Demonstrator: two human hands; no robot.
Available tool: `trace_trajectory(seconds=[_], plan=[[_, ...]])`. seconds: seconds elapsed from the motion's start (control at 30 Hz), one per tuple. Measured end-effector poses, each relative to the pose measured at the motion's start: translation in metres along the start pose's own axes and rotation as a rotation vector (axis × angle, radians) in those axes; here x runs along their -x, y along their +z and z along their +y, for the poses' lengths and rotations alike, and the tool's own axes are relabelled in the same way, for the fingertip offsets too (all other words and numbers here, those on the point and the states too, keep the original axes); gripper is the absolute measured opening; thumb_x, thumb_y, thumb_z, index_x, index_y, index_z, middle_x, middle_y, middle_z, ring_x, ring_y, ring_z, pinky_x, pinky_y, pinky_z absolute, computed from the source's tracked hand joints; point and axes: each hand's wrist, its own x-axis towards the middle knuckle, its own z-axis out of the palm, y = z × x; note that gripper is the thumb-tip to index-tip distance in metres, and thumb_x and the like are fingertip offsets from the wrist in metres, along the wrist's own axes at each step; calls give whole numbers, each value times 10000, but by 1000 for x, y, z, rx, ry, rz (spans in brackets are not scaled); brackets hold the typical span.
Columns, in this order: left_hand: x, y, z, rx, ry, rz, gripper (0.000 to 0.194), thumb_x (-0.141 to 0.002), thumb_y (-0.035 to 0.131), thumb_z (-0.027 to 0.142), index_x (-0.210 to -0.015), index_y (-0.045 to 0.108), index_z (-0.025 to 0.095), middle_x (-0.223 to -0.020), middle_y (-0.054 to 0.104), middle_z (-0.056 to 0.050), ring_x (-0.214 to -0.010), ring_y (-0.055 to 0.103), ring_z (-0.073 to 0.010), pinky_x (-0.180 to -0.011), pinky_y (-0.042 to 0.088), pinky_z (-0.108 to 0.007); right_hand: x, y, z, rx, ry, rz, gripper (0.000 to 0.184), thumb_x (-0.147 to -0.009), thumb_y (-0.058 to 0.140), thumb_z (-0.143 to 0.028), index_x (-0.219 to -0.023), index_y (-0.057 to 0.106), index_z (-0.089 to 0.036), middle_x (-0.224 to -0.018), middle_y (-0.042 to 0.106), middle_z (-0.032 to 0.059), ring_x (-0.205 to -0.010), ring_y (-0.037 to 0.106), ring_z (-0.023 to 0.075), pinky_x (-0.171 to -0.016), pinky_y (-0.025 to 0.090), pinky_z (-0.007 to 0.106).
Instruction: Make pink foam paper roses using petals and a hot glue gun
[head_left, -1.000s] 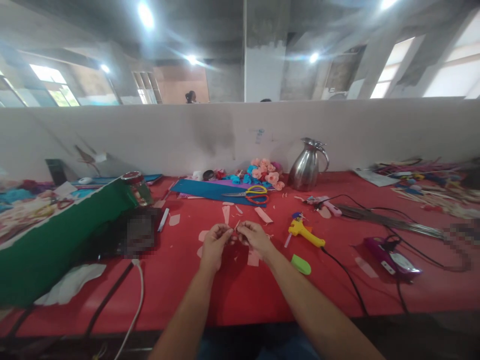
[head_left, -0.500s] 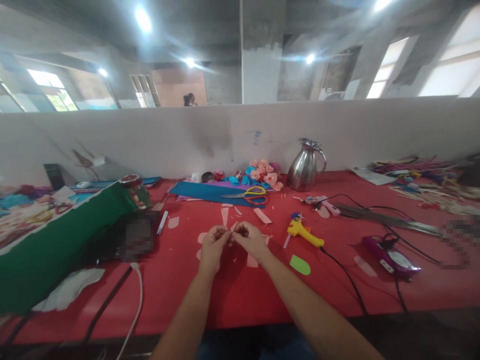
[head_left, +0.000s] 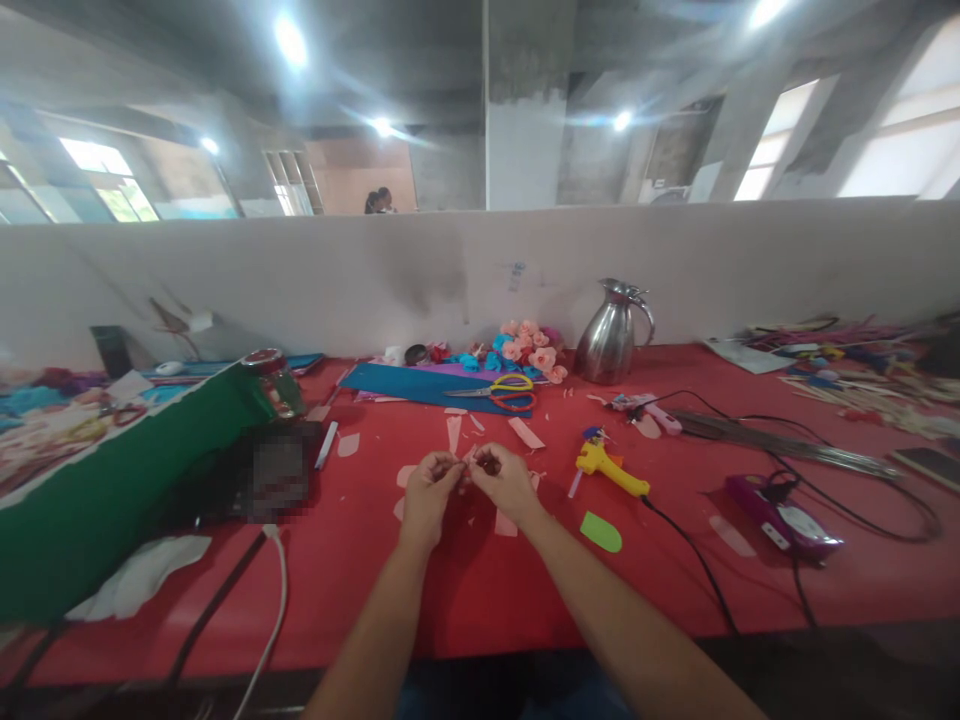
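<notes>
Tabletop [head_left: 495,610], red, near to far. Your left hand [head_left: 429,490] and right hand [head_left: 506,484] nearly meet over its middle, thumbs and fingers closed in a pinch on one small pink piece [head_left: 470,457]. It sits at your fingertips, between the hands and about equally near to each; its long axis is too small to tell. Pink scraps [head_left: 506,522] lie around them, partly hidden, so no sure count. To the right: one green piece [head_left: 601,532] and, beyond, one yellow glue gun [head_left: 615,473]. Farther: one pair of scissors [head_left: 513,393] on one blue sheet [head_left: 390,381]. Far: bunched paper flowers [head_left: 541,357], overlapping, uncounted; one metal jug [head_left: 606,338] at their right.
</notes>
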Motion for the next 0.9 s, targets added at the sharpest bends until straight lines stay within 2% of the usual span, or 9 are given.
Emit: trace_trajectory(seconds=[0.1,0.2,0.27,0.37,0.47,0.57,0.7,0.83,0.9], plan=[[0,0,1,-6,5,0,256,-592,727,284,-729,547,165,-627,599,22,-532,569,-105,-489,426,-202,-1,-1,1,0,3,17,78,-711,521,-256,-690,560,-192,-658,593,-13,-579,532,118,-559,431,233],[0,-2,0,-12,12,24,262,-584,728,286,-726,542,167,-621,601,28,-517,570,-104,-487,415,-201,-4,-3,3,-77,62,118,93,-696,541,-281,-689,544,-188,-603,573,-26,-531,511,106,-509,412,217],[-2,-3,-2,-8,24,54,264,-574,729,281,-718,540,166,-616,603,29,-510,570,-102,-483,406,-196,-8,-6,3,-198,138,192,128,-682,562,-308,-698,526,-186,-533,541,-45,-461,475,92,-443,370,201],[-3,-5,-4,5,24,96,260,-563,730,271,-703,539,163,-598,600,32,-509,576,-104,-482,405,-193,-13,-13,0,-435,236,235,187,-643,614,-331,-688,507,-184,-494,536,-49,-406,453,80,-376,311,185],[-3,-6,-4,-3,24,132,255,-568,726,284,-718,563,158,-637,618,16,-537,598,-118,-487,422,-202,-15,-18,-3,-605,241,271,229,-594,677,-321,-673,510,-187,-544,569,-32,-482,535,100,-399,356,187],[-3,-7,-4,-47,45,170,282,-576,725,320,-767,603,153,-693,649,-12,-590,625,-143,-501,440,-215,-16,-20,-4,-670,214,331,252,-562,717,-298,-683,522,-195,-604,595,-27,-567,592,121,-440,395,195],[-2,-8,-3,-34,54,216,294,-586,722,356,-775,612,160,-632,656,-13,-626,644,-174,-526,455,-232,-16,-20,-2,-584,146,370,243,-585,709,-304,-754,579,-187,-668,622,-9,-608,604,131,-491,419,213],[-2,-8,-1,-27,56,199,279,-574,734,369,-710,628,149,-604,649,-19,-602,628,-158,-517,448,-223,-11,-18,-4,-296,61,366,223,-695,622,-354,-827,630,-173,-701,634,20,-591,580,142,-516,435,248],[-2,-7,-2,-57,61,197,267,-572,736,368,-686,638,147,-582,637,-15,-567,607,-140,-497,437,-212,-6,-16,-7,-109,-53,365,193,-748,580,-339,-837,648,-182,-741,638,34,-635,583,155,-576,460,276]])
